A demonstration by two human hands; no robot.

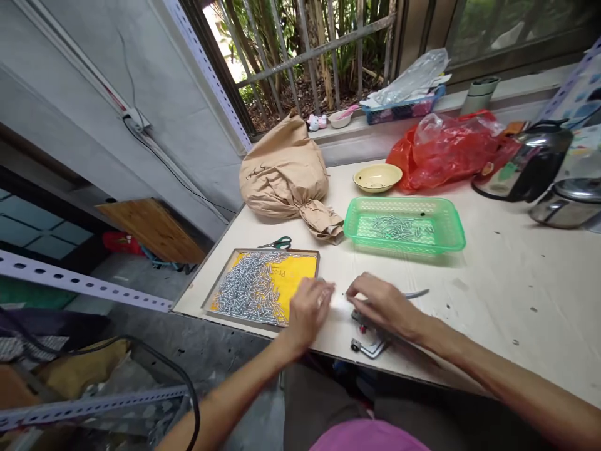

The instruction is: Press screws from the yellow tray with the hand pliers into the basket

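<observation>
My left hand (307,308) is over the right edge of a shallow framed tray (300,266) with a yellow bottom, its fingers drawn together; anything in them is too small to make out. A heap of small silvery metal pieces (246,285), thin like springs or screws, covers the tray's left part. Just to the right, my right hand (382,302) has thumb and forefinger curled close together above a small metal fixture (370,343) at the table's front edge. What those fingertips hold is unclear. A thin curved grey lever or rod (417,293) sticks out behind the right hand.
Behind my hands stands a green plastic basket (451,235) with similar metal pieces. Dark-handled scissors (280,242) lie behind the tray. Farther back are a brown paper sack (284,172), a cream bowl (377,178), a red plastic bag (441,156) and a kettle (526,160).
</observation>
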